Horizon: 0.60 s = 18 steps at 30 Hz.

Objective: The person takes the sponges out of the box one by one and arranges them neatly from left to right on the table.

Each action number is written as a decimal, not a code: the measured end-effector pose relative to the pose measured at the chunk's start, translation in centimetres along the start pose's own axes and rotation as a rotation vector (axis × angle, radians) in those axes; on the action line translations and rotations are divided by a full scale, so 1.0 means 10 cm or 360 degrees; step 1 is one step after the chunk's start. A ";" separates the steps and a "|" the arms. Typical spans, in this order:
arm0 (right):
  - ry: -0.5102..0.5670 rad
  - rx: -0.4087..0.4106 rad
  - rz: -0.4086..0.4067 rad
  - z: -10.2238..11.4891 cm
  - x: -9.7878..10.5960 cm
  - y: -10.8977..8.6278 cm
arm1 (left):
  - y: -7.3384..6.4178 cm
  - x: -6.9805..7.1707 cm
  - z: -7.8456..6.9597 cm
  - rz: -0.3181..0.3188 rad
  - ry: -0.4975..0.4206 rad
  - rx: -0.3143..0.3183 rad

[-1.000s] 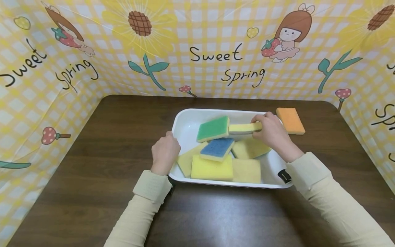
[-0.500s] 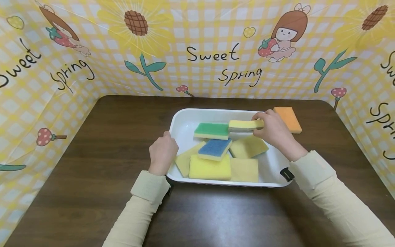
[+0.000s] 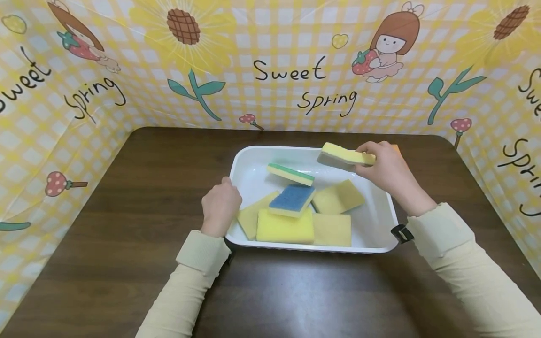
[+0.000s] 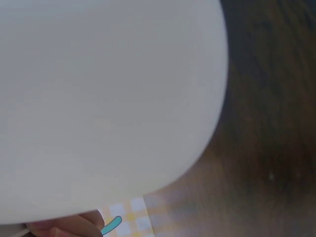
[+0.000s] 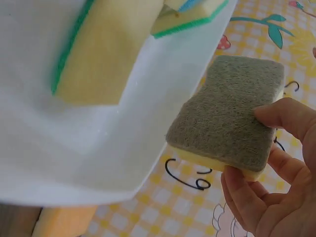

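My right hand (image 3: 386,169) pinches a yellow sponge with a grey scouring side (image 3: 344,157) above the tray's back right part. In the right wrist view the thumb presses on the grey side (image 5: 232,108) and the fingers lie under the yellow foam. My left hand (image 3: 221,206) grips the left rim of the white tray (image 3: 313,249). Inside the tray, a green-topped sponge (image 3: 290,174) leans tilted behind a blue-topped sponge (image 3: 291,198). That blue one overlaps a bright yellow sponge (image 3: 285,227). Paler yellow sponges (image 3: 334,230) lie around them.
An orange sponge (image 3: 399,152) lies on the brown table (image 3: 169,169) behind my right hand, mostly hidden by it. A yellow checked cloth (image 3: 236,56) with printed flowers rises behind and on both sides of the table.
My right hand has lifted the grey-sided sponge up and to the right, out from beside the green one. The green sponge has tipped onto a slant. My left hand stays at the rim.
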State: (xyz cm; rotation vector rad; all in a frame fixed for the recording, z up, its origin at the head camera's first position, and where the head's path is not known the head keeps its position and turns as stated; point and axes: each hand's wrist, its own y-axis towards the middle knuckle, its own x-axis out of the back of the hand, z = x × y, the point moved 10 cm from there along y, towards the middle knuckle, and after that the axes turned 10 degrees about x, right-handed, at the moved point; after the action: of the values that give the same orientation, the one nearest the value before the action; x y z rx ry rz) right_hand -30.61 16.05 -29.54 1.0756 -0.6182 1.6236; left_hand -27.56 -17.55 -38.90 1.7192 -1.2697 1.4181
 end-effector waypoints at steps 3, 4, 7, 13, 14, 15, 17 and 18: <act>0.0027 -0.0041 -0.0069 -0.04 0.10 -0.02 | 0.00 0.00 0.00 -0.0002 0.0002 -0.0005; 0.0032 -0.0055 -0.0095 -0.06 0.13 -0.02 | 0.00 0.00 0.00 -0.0003 0.0004 -0.0008; 0.0043 -0.0077 -0.0173 -0.11 0.24 -0.04 | 0.00 0.00 -0.01 -0.0004 0.0012 -0.0010; 0.0066 -0.0160 -0.0303 -0.28 0.43 -0.09 | 0.00 -0.01 -0.02 0.0011 0.0022 0.0000; 0.0080 -0.0182 -0.0319 -0.32 0.46 -0.09 | -0.01 -0.01 -0.02 0.0011 0.0024 0.0001; 0.0087 -0.0205 -0.0337 -0.36 0.49 -0.10 | -0.01 0.00 -0.02 0.0010 0.0026 0.0001; 0.0111 -0.0258 -0.0375 -0.45 0.53 -0.12 | -0.01 0.00 -0.01 0.0004 0.0022 0.0002; 0.0130 -0.0283 -0.0395 -0.49 0.55 -0.13 | -0.01 0.00 -0.01 -0.0002 0.0019 0.0000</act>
State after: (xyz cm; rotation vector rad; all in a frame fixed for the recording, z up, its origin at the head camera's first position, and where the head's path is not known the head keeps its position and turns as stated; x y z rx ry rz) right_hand -31.39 23.13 -27.13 0.9126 -0.5410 1.3637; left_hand -27.53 -17.41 -38.84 1.7088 -1.2622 1.4261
